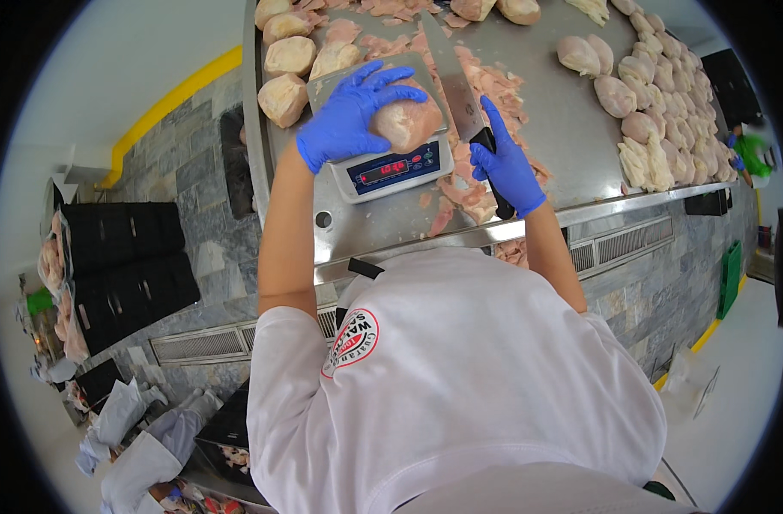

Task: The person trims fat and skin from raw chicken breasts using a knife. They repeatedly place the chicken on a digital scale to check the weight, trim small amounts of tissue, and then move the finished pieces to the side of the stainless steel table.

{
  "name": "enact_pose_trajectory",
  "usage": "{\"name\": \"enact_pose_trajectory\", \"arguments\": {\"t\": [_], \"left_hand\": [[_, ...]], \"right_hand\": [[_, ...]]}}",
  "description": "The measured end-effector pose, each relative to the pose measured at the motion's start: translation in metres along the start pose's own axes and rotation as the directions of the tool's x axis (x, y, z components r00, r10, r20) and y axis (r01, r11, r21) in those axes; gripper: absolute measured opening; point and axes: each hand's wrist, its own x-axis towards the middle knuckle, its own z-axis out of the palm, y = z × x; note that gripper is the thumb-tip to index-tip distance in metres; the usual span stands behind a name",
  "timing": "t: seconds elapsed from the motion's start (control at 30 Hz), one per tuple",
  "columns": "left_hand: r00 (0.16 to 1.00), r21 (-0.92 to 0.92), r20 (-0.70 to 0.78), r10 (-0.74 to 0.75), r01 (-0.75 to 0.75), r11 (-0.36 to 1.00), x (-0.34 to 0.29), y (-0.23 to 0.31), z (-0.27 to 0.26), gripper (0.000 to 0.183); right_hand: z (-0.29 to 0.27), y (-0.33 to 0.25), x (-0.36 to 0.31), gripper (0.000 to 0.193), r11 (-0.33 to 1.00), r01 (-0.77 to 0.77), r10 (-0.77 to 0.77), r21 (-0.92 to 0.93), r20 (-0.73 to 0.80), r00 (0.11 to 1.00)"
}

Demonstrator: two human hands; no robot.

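My left hand [349, 118], in a blue glove, curves over a pale, rounded piece of raw chicken [413, 122], with the thumb at its near side and the fingers across its top. That piece rests on the steel pan of a white digital scale [434, 167], whose red display is lit. To the right of the scale, my right hand [511, 170], gloved in blue too, is closed around the black handle of a large knife [453, 81]. One finger lies along the top of the handle. The broad blade points away from me, over scattered chicken trimmings [492, 86].
The steel table [563, 128] has a raised front edge. Rounded chicken pieces [289, 56] line its left side, and many more [666, 128] are piled at the right. Black crates [134, 257] stand on the left floor. Other people in white [143, 467] are at lower left.
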Motion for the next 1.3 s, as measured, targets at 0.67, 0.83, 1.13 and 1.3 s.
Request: {"name": "enact_pose_trajectory", "arguments": {"t": [0.67,0.83,1.13,1.3], "left_hand": [[0.809,-0.438,-0.083,-0.582,0.495,0.750,-0.039,-0.021,-0.041,0.071],[0.951,-0.253,-0.180,-0.251,0.202,0.946,-0.001,-0.018,-0.021,0.072],[0.863,-0.216,-0.151,-0.482,0.447,0.868,0.031,-0.013,0.031,0.105],[0.870,-0.225,-0.147,-0.471,0.434,0.872,0.017,-0.004,0.033,0.124]], "right_hand": [[-0.052,0.045,-0.046,0.085,0.933,0.003,-0.030,-0.361,-0.069,0.997],[-0.055,0.034,-0.041,0.082,0.875,0.044,-0.056,-0.483,-0.010,0.998],[-0.084,0.031,-0.041,0.080,0.816,0.053,-0.039,-0.576,0.037,0.999],[-0.095,0.043,-0.036,0.081,0.858,0.063,-0.056,-0.510,0.030,0.998]]}}
